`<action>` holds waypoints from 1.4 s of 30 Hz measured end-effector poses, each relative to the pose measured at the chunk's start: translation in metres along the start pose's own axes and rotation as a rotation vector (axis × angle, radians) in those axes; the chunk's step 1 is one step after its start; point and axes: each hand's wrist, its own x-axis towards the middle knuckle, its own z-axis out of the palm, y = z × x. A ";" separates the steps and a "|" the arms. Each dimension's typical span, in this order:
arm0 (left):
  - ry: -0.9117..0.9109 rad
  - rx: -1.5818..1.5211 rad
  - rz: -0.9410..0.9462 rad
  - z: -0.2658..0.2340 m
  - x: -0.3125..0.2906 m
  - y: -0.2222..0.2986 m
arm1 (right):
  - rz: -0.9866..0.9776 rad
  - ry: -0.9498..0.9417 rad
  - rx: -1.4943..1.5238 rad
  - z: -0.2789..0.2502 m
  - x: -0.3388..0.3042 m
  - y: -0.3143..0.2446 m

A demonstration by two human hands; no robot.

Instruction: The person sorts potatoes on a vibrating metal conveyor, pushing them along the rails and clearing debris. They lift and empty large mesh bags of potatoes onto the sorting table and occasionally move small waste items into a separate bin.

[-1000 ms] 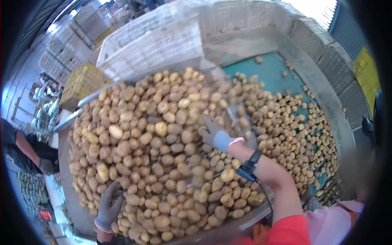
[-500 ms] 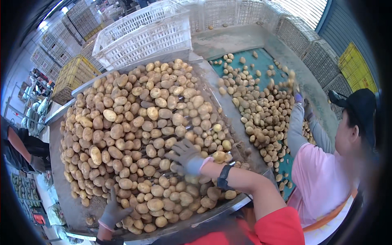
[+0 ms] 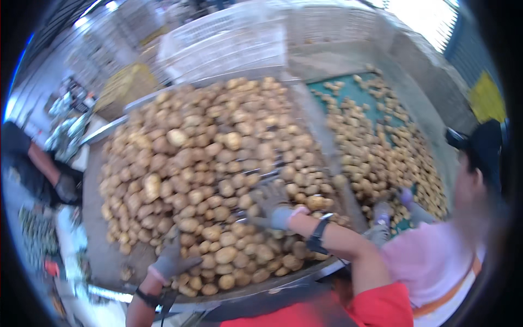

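A large heap of brown potatoes (image 3: 188,163) covers a sloping metal table in front of me. My right hand (image 3: 275,204), in a grey glove, lies over the right part of the heap with its fingers spread among the potatoes. Dark metal bars (image 3: 268,175) show between the potatoes near it. At the heap's near left edge, my left hand (image 3: 173,257), also gloved, rests against the potatoes with thumb and fingers apart. Neither hand grips a potato that I can see. The picture is blurred by motion.
On the right, smaller potatoes (image 3: 359,147) lie in a green-bottomed trough (image 3: 317,87). A co-worker in a pink top (image 3: 430,261) reaches into it. White crates (image 3: 229,46) stand behind the heap, a yellow crate (image 3: 128,90) at left. Another person's gloved hand (image 3: 68,188) is at far left.
The whole view has shifted, moving the heap right in the picture. My hands stay on the heap, fingers apart. The co-worker's hands have come nearer, and potatoes have spread along the trough's far right side.
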 end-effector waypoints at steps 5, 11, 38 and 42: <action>0.100 0.165 0.224 0.000 -0.004 0.011 | -0.134 -0.164 0.087 -0.007 0.005 -0.012; 0.010 0.065 0.342 0.007 0.013 0.034 | -0.156 -0.067 0.047 0.014 0.002 -0.007; 0.475 -0.575 0.246 -0.057 0.051 -0.228 | 0.763 0.485 0.097 -0.004 -0.181 -0.038; 0.708 -0.485 0.598 -0.015 0.053 -0.143 | 0.600 0.751 0.181 -0.006 -0.179 -0.036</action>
